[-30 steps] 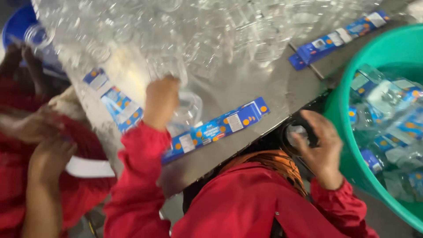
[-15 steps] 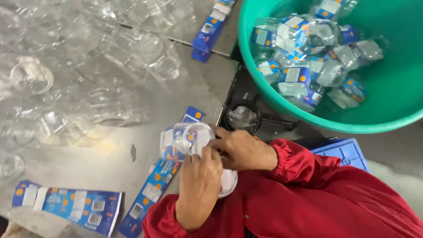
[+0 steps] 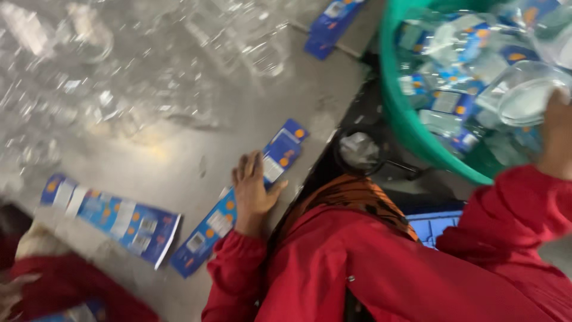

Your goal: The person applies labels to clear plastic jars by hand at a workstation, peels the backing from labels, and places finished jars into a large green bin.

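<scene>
Steel table (image 3: 179, 161), strewn with clear empties. Labelled bottle (image 3: 524, 95) now out over green tub (image 3: 405, 119), clamped in right hand (image 3: 557, 134); half a second ago held at table edge. Left hand (image 3: 253, 191) flat, fingers spread, on blue label strip (image 3: 238, 203).

Green tub (image 3: 400, 113), blue orange-dotted label strips (image 3: 238, 203), red sleeves (image 3: 238, 280).

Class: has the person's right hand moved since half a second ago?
Yes. The right hand left the table edge and now holds a clear bottle over the green tub.
</scene>
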